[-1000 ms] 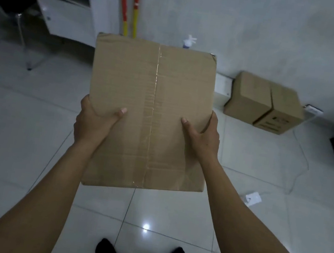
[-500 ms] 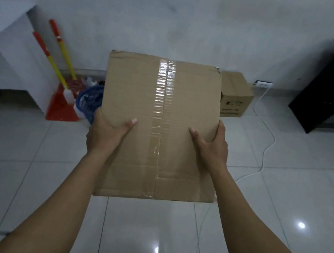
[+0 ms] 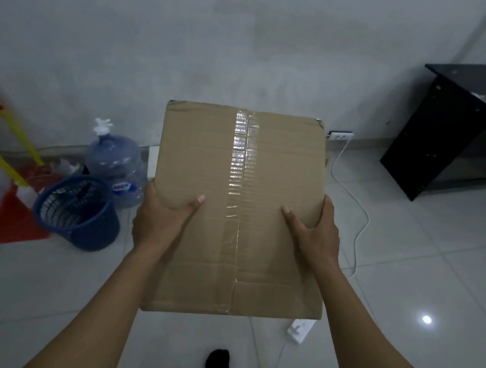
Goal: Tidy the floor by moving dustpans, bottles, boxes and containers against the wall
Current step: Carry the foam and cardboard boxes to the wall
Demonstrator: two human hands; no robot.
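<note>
Carry | both hands, left hand (image 3: pixel 160 218) and right hand (image 3: pixel 316 236), clasp cardboard box (image 3: pixel 240 215) | wall (image 3: pixel 193 48) now nearer; set-down against it likely next

The cardboard box (image 3: pixel 240 212) is matt brown corrugated board, sealed down its middle with a strip of glossy clear tape (image 3: pixel 238 164). The floor (image 3: pixel 431 271) is glossy white tile. The water jug (image 3: pixel 116 170) is clear bluish plastic, the basket (image 3: pixel 78 212) blue plastic mesh, the wall (image 3: pixel 195 33) matt, mottled grey.
</note>
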